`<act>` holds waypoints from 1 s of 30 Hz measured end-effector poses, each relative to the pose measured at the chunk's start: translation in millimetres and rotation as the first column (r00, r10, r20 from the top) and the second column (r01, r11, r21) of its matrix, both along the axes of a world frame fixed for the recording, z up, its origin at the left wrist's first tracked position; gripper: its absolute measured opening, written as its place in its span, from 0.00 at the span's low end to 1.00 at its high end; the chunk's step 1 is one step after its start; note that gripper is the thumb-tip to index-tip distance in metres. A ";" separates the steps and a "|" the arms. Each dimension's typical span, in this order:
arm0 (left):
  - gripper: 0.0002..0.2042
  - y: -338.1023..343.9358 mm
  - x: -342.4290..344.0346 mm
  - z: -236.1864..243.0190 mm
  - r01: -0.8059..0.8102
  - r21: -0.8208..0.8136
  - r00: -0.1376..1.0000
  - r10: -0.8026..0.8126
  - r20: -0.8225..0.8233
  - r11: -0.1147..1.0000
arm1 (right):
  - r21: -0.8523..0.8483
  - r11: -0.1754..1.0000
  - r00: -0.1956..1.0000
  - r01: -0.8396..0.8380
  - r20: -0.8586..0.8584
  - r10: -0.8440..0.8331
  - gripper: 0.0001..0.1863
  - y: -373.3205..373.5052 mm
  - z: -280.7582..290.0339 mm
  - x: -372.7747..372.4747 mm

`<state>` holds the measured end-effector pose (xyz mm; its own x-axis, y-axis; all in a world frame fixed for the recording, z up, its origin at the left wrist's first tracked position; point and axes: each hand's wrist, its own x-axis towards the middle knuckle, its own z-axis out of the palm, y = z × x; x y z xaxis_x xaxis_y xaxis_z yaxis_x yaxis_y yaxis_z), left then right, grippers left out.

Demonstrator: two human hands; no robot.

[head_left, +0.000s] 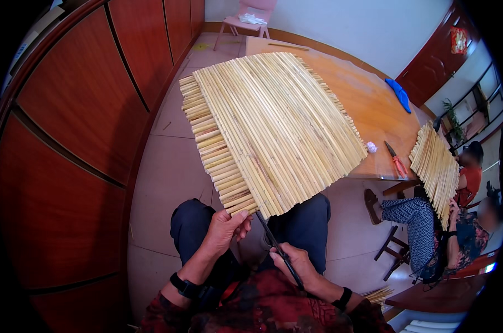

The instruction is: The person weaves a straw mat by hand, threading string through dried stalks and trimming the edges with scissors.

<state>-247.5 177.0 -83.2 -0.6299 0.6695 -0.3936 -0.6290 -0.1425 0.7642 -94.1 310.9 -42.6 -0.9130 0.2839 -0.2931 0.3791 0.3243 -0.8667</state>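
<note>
A large mat of pale reed sticks (279,127) slopes from the table down toward my knees. Along its left side a second layer of stick ends (221,158) shows crosswise beneath the top layer. My left hand (227,230) pinches the mat's near left corner, thumb on top. In my right hand (296,263) is a long, thin, dark tool (275,242), its fingers wrapped round it. The tool's far tip meets the mat's near corner, just right of my left hand. Its exact kind is not clear.
Under the mat stands a wooden table (340,83), with red-handled pliers (397,161), a small white ball (371,147) and a blue cloth (398,94). At right, a seated person (451,238) holds another reed mat (437,169). Reddish cabinets (68,166) line the left; a pink chair (249,19) stands behind.
</note>
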 end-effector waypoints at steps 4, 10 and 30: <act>0.11 0.1 -0.3 1.3 0.010 -0.022 1.000 -0.010 -0.006 1.000 | 0.130 0.991 0.996 -0.040 -0.078 0.050 0.09 3.2 -9.7 0.5; 0.12 -0.5 -0.4 -0.8 0.009 -0.083 0.999 -0.011 -0.031 0.997 | 0.235 0.970 0.985 -0.064 -0.142 0.100 0.10 5.6 -13.9 -1.8; 0.13 -1.8 -0.2 0.0 0.040 0.011 0.999 -0.039 -0.033 0.999 | -0.372 0.927 0.984 0.048 0.178 0.020 0.15 4.6 7.5 -20.7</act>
<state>-247.7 175.3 -83.2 -0.6154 0.6986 -0.3651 -0.6089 -0.1272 0.7829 -114.8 315.5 -35.1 -0.8339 0.1350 -0.5352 0.5382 -0.0160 -0.8426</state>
